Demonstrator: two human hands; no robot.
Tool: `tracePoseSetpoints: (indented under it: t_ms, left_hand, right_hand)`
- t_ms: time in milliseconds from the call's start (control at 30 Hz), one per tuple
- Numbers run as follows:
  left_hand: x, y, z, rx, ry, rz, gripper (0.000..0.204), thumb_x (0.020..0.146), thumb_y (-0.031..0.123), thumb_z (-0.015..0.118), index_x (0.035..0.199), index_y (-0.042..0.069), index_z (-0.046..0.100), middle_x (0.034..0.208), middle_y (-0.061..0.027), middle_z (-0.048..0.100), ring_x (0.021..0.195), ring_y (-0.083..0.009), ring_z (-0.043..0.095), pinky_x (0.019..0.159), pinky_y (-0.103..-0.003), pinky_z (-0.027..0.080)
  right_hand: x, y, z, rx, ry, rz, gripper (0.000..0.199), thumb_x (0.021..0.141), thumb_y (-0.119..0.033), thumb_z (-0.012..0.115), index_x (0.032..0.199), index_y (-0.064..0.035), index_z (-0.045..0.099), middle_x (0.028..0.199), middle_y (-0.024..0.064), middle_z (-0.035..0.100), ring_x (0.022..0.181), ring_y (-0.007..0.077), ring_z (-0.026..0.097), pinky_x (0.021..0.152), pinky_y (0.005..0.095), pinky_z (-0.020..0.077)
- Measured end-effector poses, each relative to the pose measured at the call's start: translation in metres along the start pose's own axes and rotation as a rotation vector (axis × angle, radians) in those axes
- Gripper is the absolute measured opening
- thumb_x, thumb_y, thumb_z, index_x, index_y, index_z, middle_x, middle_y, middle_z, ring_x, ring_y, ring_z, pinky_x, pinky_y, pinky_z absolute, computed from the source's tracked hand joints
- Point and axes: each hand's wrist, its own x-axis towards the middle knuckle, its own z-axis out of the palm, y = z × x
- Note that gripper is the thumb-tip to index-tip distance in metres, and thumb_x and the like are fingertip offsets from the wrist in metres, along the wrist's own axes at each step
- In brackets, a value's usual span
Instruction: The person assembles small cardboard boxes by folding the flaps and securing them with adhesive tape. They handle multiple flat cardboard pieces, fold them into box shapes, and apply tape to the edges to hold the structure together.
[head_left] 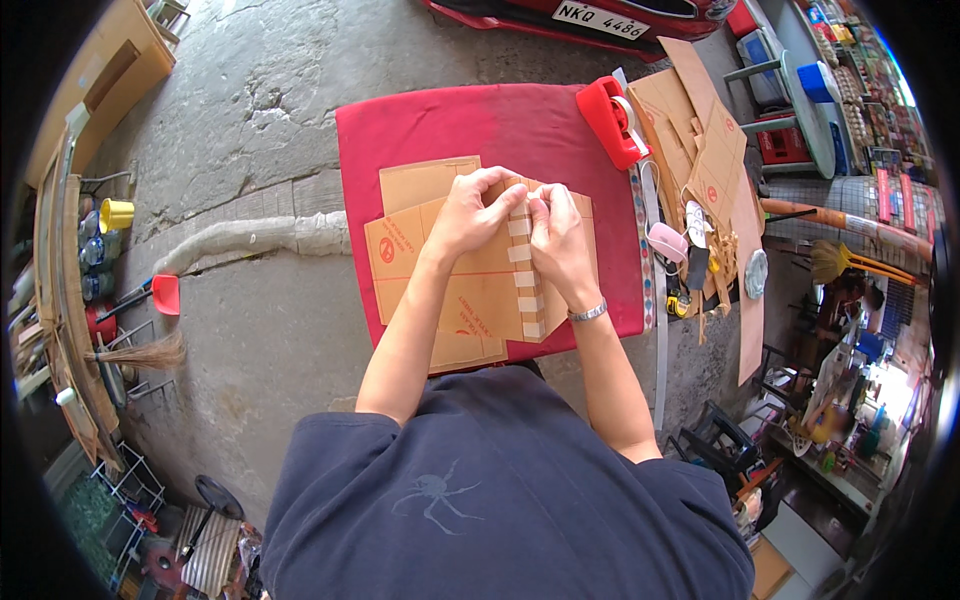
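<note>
pinching the taped strip (524,268) on the cardboard sheet (470,290), both the left hand (472,212) and the right hand (556,232) grip it; uneven pressure could crease it or skew the seam.

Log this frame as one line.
left hand: pressing cardboard sheet | right hand: pinching taped seam | surface: red table | nearby: red tape dispenser

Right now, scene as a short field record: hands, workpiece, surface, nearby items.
left hand: pressing on top end of cardboard piece
right hand: fingertips pinching at the taped seam, beside left hand
surface: red table
nearby: red tape dispenser at far right corner; cardboard offcuts right of table
wrist: metal bracelet on right
</note>
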Motion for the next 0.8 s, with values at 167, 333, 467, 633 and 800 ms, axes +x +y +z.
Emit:
tracePoseSetpoints:
  t_ms: [167, 333, 467, 633, 800]
  left_hand:
    - [0.001, -0.005, -0.002, 0.008, -0.015, 0.025, 0.014, 0.096, 0.014, 0.067, 0.103, 0.002, 0.067, 0.08, 0.0068, 0.061, 0.072, -0.0004, 0.05, 0.063, -0.02, 0.042]
    - [0.003, -0.002, -0.003, 0.04, 0.013, -0.028, 0.02, 0.092, 0.019, 0.07, 0.098, 0.001, 0.071, 0.077, -0.007, 0.068, 0.072, -0.0115, 0.062, 0.067, -0.029, 0.05]
    - [0.004, -0.003, -0.005, 0.05, 0.016, 0.002, 0.021, 0.092, 0.021, 0.07, 0.098, 0.001, 0.071, 0.077, -0.0081, 0.07, 0.07, -0.0121, 0.063, 0.067, -0.029, 0.051]
    - [0.001, 0.006, -0.002, 0.03, 0.005, -0.052, 0.024, 0.092, 0.023, 0.072, 0.098, 0.0, 0.071, 0.078, -0.0085, 0.072, 0.073, -0.012, 0.066, 0.069, -0.029, 0.053]
    - [0.003, 0.01, 0.001, 0.081, 0.027, -0.039, 0.025, 0.09, 0.024, 0.073, 0.098, 0.001, 0.07, 0.081, -0.0095, 0.073, 0.076, -0.0136, 0.068, 0.071, -0.031, 0.054]
  right_hand:
    - [-0.013, -0.01, -0.009, 0.077, -0.025, -0.066, 0.005, 0.099, -0.002, 0.05, 0.097, 0.0016, 0.048, 0.085, 0.0155, 0.05, 0.072, 0.0304, 0.053, 0.069, 0.04, 0.0459]
    - [-0.027, -0.024, -0.02, 0.108, -0.142, -0.291, 0.005, 0.096, 0.002, 0.054, 0.098, -0.0003, 0.05, 0.095, 0.0139, 0.055, 0.084, 0.0255, 0.058, 0.076, 0.0382, 0.0477]
    - [-0.037, -0.024, -0.025, 0.358, -0.102, -0.24, 0.012, 0.094, 0.003, 0.06, 0.1, -0.0036, 0.052, 0.095, 0.0109, 0.062, 0.085, 0.0174, 0.064, 0.074, 0.0301, 0.0512]
    - [-0.037, -0.004, -0.033, 0.646, 0.071, 0.146, 0.018, 0.094, 0.003, 0.064, 0.109, -0.0049, 0.057, 0.086, 0.0074, 0.065, 0.076, 0.0081, 0.064, 0.067, 0.0214, 0.0521]
    - [-0.029, -0.007, -0.029, 0.068, 0.108, -0.084, 0.009, 0.096, -0.008, 0.065, 0.102, -0.0016, 0.062, 0.091, 0.0017, 0.064, 0.076, 0.0064, 0.06, 0.065, 0.0235, 0.0489]
